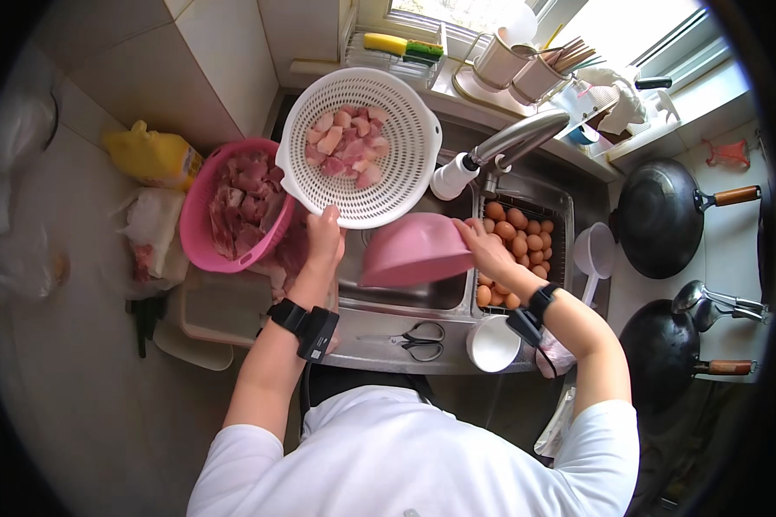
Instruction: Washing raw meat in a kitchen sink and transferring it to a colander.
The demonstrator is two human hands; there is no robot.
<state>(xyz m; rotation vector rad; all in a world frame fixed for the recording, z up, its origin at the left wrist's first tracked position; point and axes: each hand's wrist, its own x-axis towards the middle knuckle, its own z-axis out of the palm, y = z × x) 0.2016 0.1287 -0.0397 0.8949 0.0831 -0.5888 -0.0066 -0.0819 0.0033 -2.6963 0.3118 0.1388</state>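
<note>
My left hand [326, 236] grips the near rim of a white plastic colander [404, 174], which is raised at the left side of the sink. Chunks of raw meat [349, 145] lie in its bottom. In my right hand [485, 249] is a pink plastic basin [417, 252], tilted over the sink bowl [401, 297] and held by its right edge; its inside is turned away from view. Left of the colander stands a pink basket [197, 226] heaped with raw meat pieces [246, 200]. More raw meat [291, 258] shows partly behind my left forearm.
The faucet [511, 139] arches over the sink behind the basin. Brown eggs [520, 242] fill a rack at the right. Scissors [417, 339] and a white bowl [493, 344] rest on the front ledge. Two woks [663, 216] are at far right, a yellow jug [152, 155] at left.
</note>
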